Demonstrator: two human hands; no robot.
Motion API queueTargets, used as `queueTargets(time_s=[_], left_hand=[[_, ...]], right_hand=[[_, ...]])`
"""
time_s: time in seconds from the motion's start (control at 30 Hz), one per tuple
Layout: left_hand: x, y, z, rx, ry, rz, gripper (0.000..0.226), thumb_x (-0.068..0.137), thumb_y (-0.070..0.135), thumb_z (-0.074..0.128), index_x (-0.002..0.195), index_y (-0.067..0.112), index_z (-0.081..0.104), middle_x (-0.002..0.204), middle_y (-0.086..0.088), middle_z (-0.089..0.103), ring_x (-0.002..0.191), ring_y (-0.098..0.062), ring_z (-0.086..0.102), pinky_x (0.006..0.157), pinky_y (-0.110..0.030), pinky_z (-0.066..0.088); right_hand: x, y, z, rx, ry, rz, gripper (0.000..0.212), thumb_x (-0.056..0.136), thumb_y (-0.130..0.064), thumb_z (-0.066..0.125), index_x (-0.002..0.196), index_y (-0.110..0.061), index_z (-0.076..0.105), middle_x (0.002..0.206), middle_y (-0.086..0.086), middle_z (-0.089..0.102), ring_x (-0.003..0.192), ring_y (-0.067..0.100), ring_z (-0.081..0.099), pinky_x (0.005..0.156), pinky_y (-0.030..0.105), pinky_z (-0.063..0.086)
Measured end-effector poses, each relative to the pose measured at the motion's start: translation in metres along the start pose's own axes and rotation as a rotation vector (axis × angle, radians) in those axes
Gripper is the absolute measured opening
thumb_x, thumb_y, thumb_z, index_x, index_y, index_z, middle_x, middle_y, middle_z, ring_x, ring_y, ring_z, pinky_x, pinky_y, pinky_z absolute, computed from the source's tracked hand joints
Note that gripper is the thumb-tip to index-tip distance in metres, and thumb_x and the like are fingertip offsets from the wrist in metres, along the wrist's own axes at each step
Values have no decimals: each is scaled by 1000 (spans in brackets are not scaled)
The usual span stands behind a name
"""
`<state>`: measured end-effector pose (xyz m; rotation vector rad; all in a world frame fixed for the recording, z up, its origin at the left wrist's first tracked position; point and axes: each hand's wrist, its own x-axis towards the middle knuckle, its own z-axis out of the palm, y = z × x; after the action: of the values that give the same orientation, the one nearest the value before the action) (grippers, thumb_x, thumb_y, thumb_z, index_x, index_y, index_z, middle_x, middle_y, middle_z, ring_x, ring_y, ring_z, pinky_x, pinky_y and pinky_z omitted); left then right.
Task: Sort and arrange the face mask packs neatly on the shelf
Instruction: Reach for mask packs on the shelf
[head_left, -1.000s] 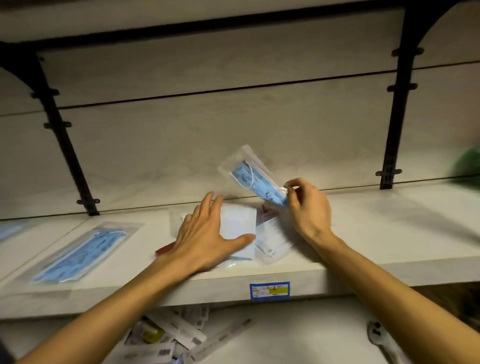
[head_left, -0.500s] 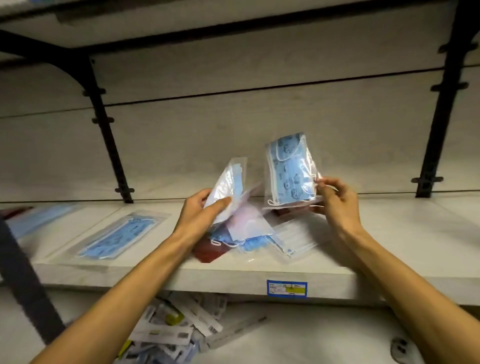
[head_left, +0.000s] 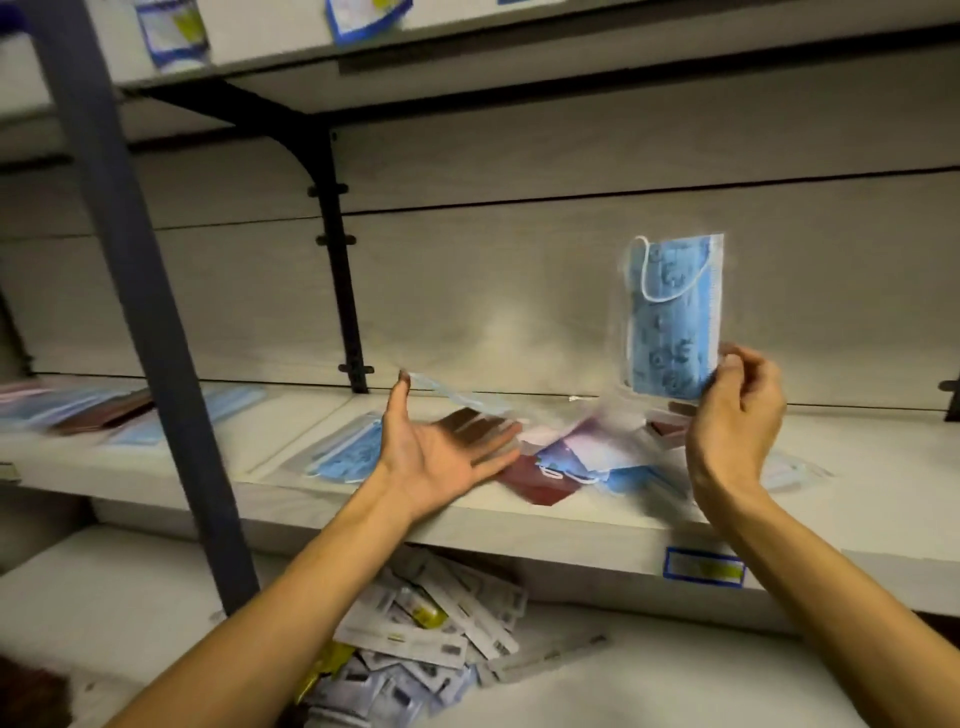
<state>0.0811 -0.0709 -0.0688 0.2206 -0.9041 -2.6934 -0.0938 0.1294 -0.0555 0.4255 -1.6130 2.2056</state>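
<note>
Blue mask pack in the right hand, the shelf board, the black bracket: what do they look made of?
Blue patterned mask pack: clear glossy plastic film sleeve, judging by its see-through edges, over a soft, fabric-like mask with white ear loops. The right hand pinches its lower corner.
Pale shelf board: likely matte wood-grain laminate; faint grain shows.
Black curved bracket: probably painted metal, thin and rigid-looking.

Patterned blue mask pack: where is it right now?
Head view, right side: the patterned blue pack is upright in the air, pinched at its lower edge by the right hand, above the mixed pile on the shelf.
</note>
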Motion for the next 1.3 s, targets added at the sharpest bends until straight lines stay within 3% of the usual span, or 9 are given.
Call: queueTargets(time_s=[0.1,0.23,0.3,0.43,0.53,0.67,1.0,1.17,1.3], left_hand=[[-9,8,-7,-17,5,-41,117,67,94,50,145,7,47,139,-28,57,132,-47,52,115,-61,33],[-28,18,-7,12,10,-84,113,69,90,56,139,2,48,137,-31,57,128,-50,54,112,-65,35],[-41,19,0,98,48,-82,87,81,66,65,136,-1,54,133,-27,62,125,-43,59,109,-58,43],[-72,22,-6,350,162,90,38,90,11,64,126,1,63,106,-20,70,84,-30,70,68,-35,63],[-103,39,-32,495,150,208,34,89,3,64,123,4,65,110,-21,72,92,-32,69,82,-41,60],[-148,72,-74,662,264,382,32,88,0,67,117,15,66,99,-7,77,79,-20,75,63,-30,60],[-187,111,-130,745,344,349,41,91,23,71,129,21,55,115,-4,68,104,-22,63,102,-40,52],[-184,115,-148,887,377,447,35,90,17,73,121,22,57,109,-1,69,95,-16,66,68,-19,55],[-187,126,-166,990,457,649,28,87,1,72,101,23,62,96,4,68,79,-3,66,58,-11,51]], right_hand=[[-18,-3,5,10,34,-32,28,100,-47,45,107,-24,58,93,-10,62,78,-6,58,73,27,51],[-44,-9,9,84,-18,31,35,97,-53,54,114,-23,56,107,-2,64,100,11,66,77,32,60],[-57,-17,12,141,-31,46,29,96,-45,61,115,-23,56,108,0,61,102,20,68,71,35,63],[-97,-37,31,186,-54,73,14,94,-29,66,104,-26,58,105,12,63,96,25,71,68,41,63],[-135,-48,53,260,-84,121,14,91,-20,64,104,-17,58,89,2,66,76,16,71,64,45,63],[-181,-53,86,288,-225,225,26,97,-19,59,119,-7,55,93,6,69,80,32,74,60,44,62],[-210,-30,159,-24,-553,347,10,95,-9,60,102,-7,66,96,10,72,79,21,73,52,25,56],[-205,-13,173,-232,-608,258,7,96,-15,64,96,-22,67,105,8,73,84,15,70,53,21,55],[-194,-5,187,-523,-622,122,26,91,-25,69,115,-16,70,108,6,74,94,23,71,85,45,60]])
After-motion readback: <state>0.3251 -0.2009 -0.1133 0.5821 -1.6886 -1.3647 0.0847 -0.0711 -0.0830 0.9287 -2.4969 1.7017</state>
